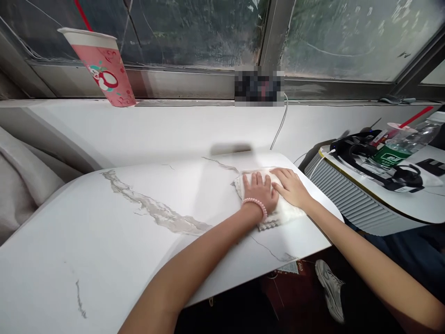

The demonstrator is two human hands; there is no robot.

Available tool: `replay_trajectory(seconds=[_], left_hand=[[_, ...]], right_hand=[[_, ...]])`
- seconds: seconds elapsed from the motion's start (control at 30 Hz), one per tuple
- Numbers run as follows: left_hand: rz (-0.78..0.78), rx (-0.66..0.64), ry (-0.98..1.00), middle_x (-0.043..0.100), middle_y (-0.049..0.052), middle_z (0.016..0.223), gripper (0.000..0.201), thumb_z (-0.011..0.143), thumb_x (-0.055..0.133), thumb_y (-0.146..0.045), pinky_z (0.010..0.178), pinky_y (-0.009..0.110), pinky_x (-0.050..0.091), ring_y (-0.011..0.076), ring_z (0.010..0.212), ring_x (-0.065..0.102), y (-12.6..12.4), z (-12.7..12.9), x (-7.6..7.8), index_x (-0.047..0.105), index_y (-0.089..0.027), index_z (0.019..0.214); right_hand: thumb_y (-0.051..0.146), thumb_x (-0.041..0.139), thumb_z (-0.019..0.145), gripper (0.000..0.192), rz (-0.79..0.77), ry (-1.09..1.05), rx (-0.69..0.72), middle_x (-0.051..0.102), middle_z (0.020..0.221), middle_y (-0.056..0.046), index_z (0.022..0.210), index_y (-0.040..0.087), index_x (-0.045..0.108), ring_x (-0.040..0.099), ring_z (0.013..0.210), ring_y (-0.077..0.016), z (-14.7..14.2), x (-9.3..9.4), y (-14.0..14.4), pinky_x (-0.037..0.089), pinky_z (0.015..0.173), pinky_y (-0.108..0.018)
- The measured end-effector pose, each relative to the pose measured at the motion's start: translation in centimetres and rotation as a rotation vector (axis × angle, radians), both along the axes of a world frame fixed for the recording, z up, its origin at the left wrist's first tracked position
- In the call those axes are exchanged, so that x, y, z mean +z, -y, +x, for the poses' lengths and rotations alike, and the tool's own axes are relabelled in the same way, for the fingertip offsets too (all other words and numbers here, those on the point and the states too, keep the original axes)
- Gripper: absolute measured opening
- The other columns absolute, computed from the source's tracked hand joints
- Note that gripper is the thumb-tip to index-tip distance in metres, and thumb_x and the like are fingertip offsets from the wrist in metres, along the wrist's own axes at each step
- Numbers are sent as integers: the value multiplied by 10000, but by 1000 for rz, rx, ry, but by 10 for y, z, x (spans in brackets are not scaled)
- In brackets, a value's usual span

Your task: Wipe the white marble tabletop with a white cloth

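A white cloth [287, 209] with a frilled edge lies spread near the right end of the white, grey-veined tabletop [167, 195]. My left hand [260, 192], with a pink beaded bracelet at the wrist, rests palm down on the cloth, its fingers outstretched and slightly apart. Close beside it, my right hand [292, 186] also lies flat on the cloth, fingers stretched toward the left hand. Both palms are hidden from above. The cloth's middle is partly covered by the hands.
A pink paper cup [104, 74] with a red straw stands on the window sill at the left. Right of the table, a ribbed white cabinet [361, 204] bears a plastic bottle [391, 155], another cup and black straps. A white cable [280, 125] hangs down the wall. A shoe [330, 290] shows below.
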State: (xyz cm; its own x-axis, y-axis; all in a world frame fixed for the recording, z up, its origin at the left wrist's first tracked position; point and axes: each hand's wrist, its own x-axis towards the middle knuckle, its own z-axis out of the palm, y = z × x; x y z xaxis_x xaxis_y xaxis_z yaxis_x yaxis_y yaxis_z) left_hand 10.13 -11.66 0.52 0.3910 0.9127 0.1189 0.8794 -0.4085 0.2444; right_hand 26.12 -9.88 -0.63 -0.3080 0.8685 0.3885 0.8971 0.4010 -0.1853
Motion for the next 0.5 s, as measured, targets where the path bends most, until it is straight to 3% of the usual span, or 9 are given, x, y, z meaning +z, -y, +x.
replay_trajectory(seconds=[0.2,0.5], left_hand=[[13,35,61,401,135,1547,577,952,296,-410,1213,539,112,270,1448,307,-65,-8,2,436,-163,1454],[21,81,106,461,98,1495,542,955,310,-424,1222,504,100,235,1409,350,-134,-32,0,464,-205,1426]], right_hand=[[392,406,940,412,-11,-4,-50,593,1298,-133,1254,189,579,475,1201,-326,-12,-1,-65,392,1007,-507],[360,423,913,392,45,-24,-51,601,1247,-127,1237,216,591,488,1130,-326,-37,-9,-142,397,981,-492]])
